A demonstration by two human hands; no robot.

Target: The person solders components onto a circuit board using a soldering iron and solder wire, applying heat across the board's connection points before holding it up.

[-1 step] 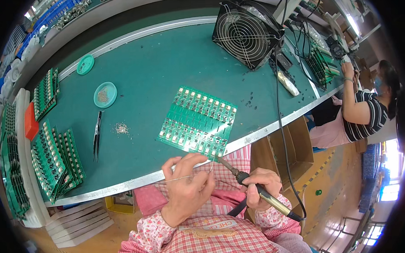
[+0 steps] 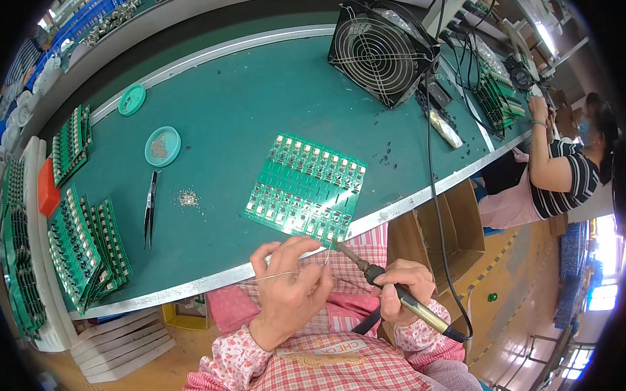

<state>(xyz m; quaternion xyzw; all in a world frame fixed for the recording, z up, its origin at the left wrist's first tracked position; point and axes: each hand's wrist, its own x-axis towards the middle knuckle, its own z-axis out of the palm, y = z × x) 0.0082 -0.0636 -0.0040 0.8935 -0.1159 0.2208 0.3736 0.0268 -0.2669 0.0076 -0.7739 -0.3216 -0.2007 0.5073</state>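
Observation:
A green circuit board panel point(image 2: 304, 189) lies on the green bench top with its near corner over the metal edge. My right hand point(image 2: 404, 289) grips a soldering iron point(image 2: 427, 314), whose tip meets the board's near right corner. Between the closed fingers of my left hand point(image 2: 292, 286) runs a thin solder wire point(image 2: 274, 275); its end points up at the same corner, close to the iron's tip. Whether wire and tip touch is too small to tell.
Tweezers point(image 2: 149, 211), a heap of tiny parts point(image 2: 187, 198) and a turquoise dish point(image 2: 163, 146) lie left. Stacked circuit boards point(image 2: 87, 248) stand at far left. A black fan point(image 2: 384, 55) stands at the back; the iron's cord point(image 2: 433, 191) hangs at right. A co-worker point(image 2: 560, 166) sits beyond.
The soldering iron's tip has shifted very slightly left at the board's corner. My left hand and the board stay where they were.

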